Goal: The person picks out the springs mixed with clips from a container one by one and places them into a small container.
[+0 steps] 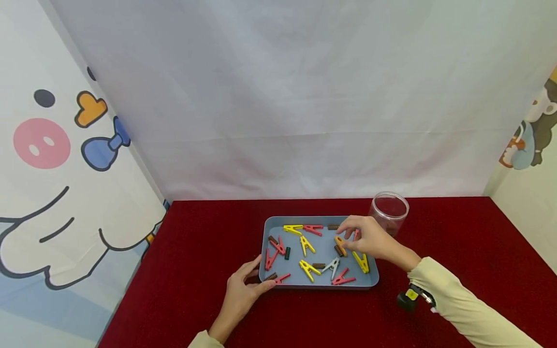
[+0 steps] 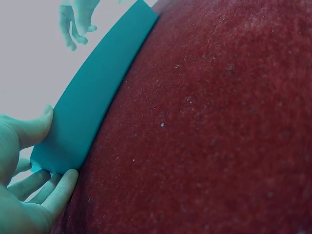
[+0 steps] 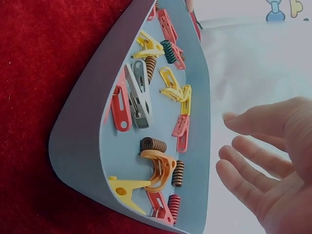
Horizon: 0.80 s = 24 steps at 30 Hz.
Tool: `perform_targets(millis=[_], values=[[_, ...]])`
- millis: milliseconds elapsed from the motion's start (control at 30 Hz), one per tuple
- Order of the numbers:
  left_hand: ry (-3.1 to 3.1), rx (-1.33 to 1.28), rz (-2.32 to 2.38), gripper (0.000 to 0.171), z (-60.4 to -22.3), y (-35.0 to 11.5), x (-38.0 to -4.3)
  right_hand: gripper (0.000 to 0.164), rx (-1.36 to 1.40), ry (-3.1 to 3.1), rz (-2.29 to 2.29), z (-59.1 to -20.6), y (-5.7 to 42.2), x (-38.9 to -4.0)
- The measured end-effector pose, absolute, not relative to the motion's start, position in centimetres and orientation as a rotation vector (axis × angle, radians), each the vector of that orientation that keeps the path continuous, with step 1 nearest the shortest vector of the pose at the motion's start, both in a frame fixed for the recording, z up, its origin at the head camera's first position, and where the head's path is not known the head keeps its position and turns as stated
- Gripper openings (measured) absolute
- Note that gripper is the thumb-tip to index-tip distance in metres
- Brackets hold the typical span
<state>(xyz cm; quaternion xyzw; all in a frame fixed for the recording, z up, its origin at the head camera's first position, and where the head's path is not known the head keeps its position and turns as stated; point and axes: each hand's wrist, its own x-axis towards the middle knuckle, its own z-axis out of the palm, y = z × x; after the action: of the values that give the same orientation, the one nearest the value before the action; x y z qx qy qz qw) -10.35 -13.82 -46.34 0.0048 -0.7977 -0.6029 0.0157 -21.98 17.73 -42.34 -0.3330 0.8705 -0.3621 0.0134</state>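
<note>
A grey-blue tray [image 1: 278, 222] holds several plastic clothespins in red, yellow, grey and orange, with coil springs among them. My left hand [image 1: 241, 290] grips the tray's near left corner, thumb along the front side and fingers against the end wall, as the left wrist view shows. Over the right part of the tray hovers my right hand [image 1: 367, 237], fingers apart and holding nothing. Nearest to it is an orange clothespin [image 3: 163, 168], beside a brown spring [image 3: 154, 145]. A yellow clothespin [image 1: 360, 262] and a grey clothespin [image 1: 332, 266] lie closer to the tray's front.
A clear round jar [image 1: 390, 210] stands just behind the tray's right end, partly hidden by my right hand. Dark red cloth [image 1: 209, 237] covers the table. A white curtain [image 1: 296, 96] hangs behind, and cartoon-printed panels [image 1: 56, 203] flank the sides.
</note>
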Motion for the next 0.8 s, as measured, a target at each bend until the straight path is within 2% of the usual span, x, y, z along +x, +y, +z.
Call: perform_targets(millis=[500, 800], values=[[-2.472, 0.016, -1.892, 0.069, -46.6, -14.1, -10.4, 0.024, -1.056, 2.721, -0.987, -43.6, 16.7, -22.1], [-2.461, -0.009, -1.835, 0.072, -50.2, -14.6, -11.7, 0.024, -1.013, 2.717, -0.837, -44.5, 16.2, -22.3]])
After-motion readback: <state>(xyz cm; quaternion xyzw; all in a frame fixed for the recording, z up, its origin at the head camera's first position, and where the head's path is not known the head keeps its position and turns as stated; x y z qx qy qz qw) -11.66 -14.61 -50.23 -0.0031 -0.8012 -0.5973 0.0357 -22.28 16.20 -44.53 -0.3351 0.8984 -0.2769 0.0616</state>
